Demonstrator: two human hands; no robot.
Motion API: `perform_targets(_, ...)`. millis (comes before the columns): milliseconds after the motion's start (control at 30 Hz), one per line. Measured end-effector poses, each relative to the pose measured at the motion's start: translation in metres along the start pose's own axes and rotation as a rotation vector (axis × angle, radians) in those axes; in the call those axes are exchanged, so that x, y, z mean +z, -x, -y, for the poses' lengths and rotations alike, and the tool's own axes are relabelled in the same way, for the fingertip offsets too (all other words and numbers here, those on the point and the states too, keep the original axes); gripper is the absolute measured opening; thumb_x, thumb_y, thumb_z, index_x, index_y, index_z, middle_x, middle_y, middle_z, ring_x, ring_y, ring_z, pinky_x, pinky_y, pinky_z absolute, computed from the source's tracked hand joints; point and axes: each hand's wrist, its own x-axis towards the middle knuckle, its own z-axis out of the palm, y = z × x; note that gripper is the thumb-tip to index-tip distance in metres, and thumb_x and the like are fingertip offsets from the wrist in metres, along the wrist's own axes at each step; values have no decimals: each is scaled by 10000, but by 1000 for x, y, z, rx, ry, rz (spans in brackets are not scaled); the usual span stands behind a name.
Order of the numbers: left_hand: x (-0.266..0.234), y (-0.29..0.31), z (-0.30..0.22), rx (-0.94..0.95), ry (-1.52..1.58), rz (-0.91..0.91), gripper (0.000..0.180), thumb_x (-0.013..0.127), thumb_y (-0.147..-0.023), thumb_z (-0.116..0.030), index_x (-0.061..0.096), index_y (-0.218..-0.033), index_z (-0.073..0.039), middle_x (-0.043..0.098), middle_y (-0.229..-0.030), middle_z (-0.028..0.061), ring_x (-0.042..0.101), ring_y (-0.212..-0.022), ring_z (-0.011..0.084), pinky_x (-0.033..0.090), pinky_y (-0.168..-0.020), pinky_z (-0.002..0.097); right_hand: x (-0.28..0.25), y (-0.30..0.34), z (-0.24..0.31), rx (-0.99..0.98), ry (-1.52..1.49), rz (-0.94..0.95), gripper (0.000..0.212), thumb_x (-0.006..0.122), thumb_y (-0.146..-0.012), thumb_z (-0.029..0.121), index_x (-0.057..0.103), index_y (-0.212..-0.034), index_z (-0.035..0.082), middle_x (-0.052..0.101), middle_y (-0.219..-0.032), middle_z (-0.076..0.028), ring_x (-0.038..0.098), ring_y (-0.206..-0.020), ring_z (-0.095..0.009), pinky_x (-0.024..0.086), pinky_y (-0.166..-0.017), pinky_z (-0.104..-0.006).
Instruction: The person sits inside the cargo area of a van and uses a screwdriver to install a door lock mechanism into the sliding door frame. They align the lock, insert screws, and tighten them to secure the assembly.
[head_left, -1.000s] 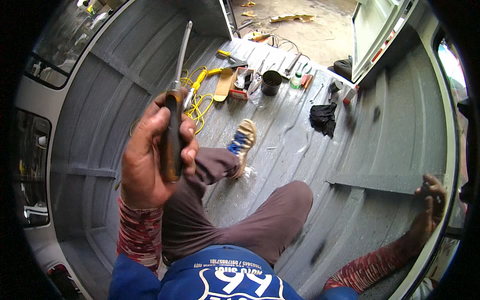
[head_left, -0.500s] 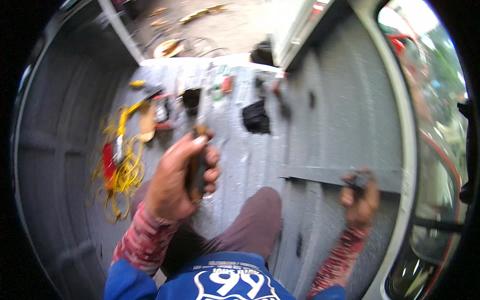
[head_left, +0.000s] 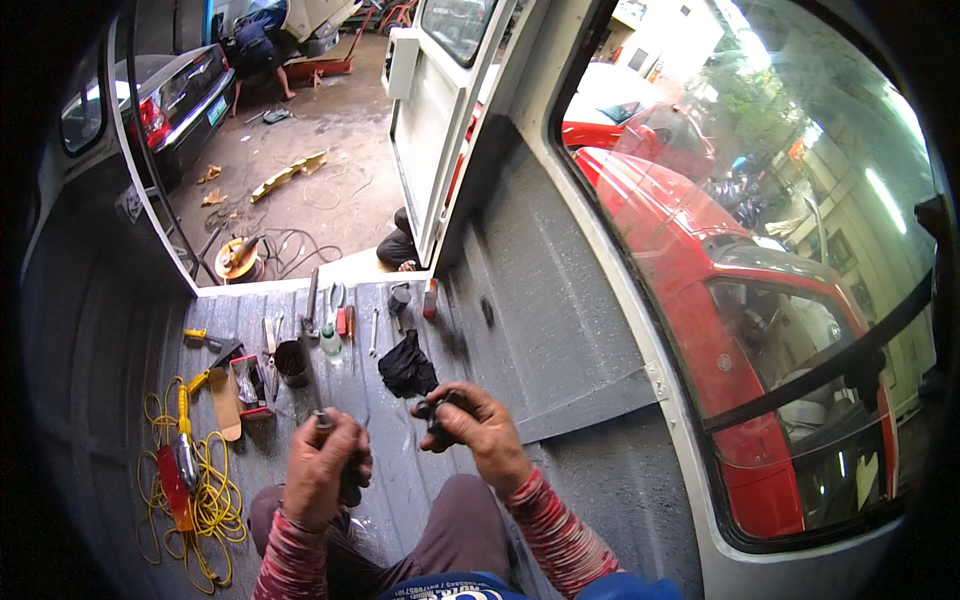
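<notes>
My left hand (head_left: 325,470) is closed around a dark-handled tool (head_left: 350,486), with a metal end showing above the thumb. The fingers hide most of it, so its exact kind is unclear. A small black part (head_left: 436,412) is pinched between the thumb and fingers of my right hand (head_left: 485,440), apart from the left hand. Just beyond the right hand lies a crumpled black cloth (head_left: 407,365). A dark open can (head_left: 292,363) stands beyond my left hand, beside a red-edged box of small items (head_left: 254,385).
On the ribbed grey van floor lie a hammer (head_left: 311,305), a wrench (head_left: 374,332), a clear bottle (head_left: 331,341) and a work lamp (head_left: 183,440) with coiled yellow cord. A grey side wall (head_left: 560,300) rises at right. Outside, a person (head_left: 258,45) bends near a vehicle.
My right hand has come from the right side wall toward the middle with the black part. The left hand, still gripping its tool, has lowered. The view has tilted up toward the doorway.
</notes>
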Motion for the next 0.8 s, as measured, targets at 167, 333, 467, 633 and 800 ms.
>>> perform_targets(167, 23, -3, 10, 47, -183, 178, 191, 704, -953, -129, 654, -1102, -21, 624, -784, -20, 570, -620, 54, 463, -538, 218, 13, 17, -27, 11, -17, -31, 287, 561, -1052, 176, 590, -1286, 13, 676, -1081, -57, 680, -889, -136, 581, -785, -266)
perform_targets(333, 33, -1, 15, 80, -336, 174, 274, 719, -928, -93, 655, -1185, -24, 631, -785, -29, 534, -600, 30, 421, -504, 208, 19, 33, -42, -28, -71, 85, 388, 445, -1021, 86, 531, -1383, -22, 638, -1123, -30, 616, -975, -102, 526, -866, -275)
perform_targets(467, 32, -1, 17, 65, -329, 176, 246, 699, -937, -85, 654, -1165, -3, 614, -742, -31, 516, -551, 33, 401, -477, 207, 20, 38, -49, -16, -57, 84, 369, 484, -1015, 51, 525, -1371, -39, 655, -1123, -47, 630, -991, -121, 528, -888, -286)
perform_targets(633, 36, -6, 22, 50, -347, 289, 226, 723, -933, -130, 660, -1109, -3, 641, -755, -13, 543, -565, 44, 409, -483, 205, 11, 50, -42, 3, -81, 16, 298, 581, -1004, 83, 563, -1280, -26, 684, -963, -46, 633, -838, -98, 520, -724, -246)
perform_targets(800, 51, -13, 26, 23, -316, 383, 228, 737, -930, -173, 655, -1058, -4, 664, -777, 9, 569, -582, 58, 427, -492, 207, 0, 58, -36, -33, 18, -150, 220, 656, -964, 97, 589, -1143, -12, 687, -888, -78, 645, -757, -113, 520, -675, -254)
